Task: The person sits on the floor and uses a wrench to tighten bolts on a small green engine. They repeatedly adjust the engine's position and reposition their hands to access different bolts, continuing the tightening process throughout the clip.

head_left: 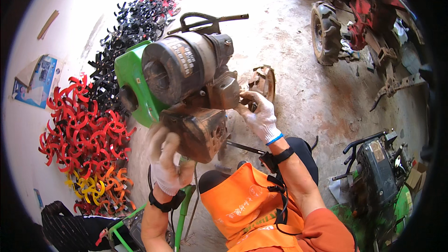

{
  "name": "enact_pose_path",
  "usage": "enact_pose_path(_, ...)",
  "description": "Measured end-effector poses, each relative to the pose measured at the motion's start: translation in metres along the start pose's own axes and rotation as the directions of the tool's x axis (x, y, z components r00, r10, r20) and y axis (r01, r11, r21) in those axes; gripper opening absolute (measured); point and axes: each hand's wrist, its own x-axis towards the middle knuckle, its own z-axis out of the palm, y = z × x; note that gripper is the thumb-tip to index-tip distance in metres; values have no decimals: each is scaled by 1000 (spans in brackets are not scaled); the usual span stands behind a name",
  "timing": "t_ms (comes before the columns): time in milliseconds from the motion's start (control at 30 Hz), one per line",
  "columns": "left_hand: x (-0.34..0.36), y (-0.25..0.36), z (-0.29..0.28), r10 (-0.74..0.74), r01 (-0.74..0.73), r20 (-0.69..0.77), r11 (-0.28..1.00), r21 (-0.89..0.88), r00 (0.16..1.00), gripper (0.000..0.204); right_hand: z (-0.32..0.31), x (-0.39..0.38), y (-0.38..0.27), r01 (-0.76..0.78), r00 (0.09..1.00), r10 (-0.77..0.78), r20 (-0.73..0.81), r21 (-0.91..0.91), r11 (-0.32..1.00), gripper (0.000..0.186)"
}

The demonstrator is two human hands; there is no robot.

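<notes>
A small engine (177, 65) with a black cylindrical air filter, green housing (140, 107) and rusty metal box (191, 130) is raised before me at the centre, on a machine with a lugged wheel (261, 84). My left hand (170, 156), in a white glove, is curled at the box's lower left; what it grips, if anything, is unclear. My right hand (256, 114), also gloved, has its fingers closed at the engine's right side, beside the brown cover (224, 91); what they hold is hidden.
Heaps of red (84, 126), black, yellow and orange tiller blades lie along the left wall. A red tractor (359, 18) with big tyres stands at back right. Green machinery (382, 182) and a cardboard box (415, 175) are at lower right. A green frame (121, 233) is at lower left.
</notes>
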Motion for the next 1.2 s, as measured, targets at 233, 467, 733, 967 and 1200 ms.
enact_pose_path(233,72,9,21,160,-169,146,984,53,976,67,-11,8,-8,291,957,-277,90,-313,904,20)
enact_pose_path(467,63,1,21,157,-164,153,986,36,976,66,-26,-4,17,-37,999,37,-7,6,999,18)
enact_pose_path(733,51,1,24,124,-134,143,989,62,982,65,-105,-96,186,-737,667,718,-197,-311,599,27)
enact_pose_path(967,41,1,21,75,-83,181,996,39,981,71,-126,-171,290,-732,566,807,-171,-553,397,41)
enact_pose_path(1200,32,-4,21,82,-97,164,991,87,983,72,-144,-182,266,-388,662,749,40,-836,388,39)
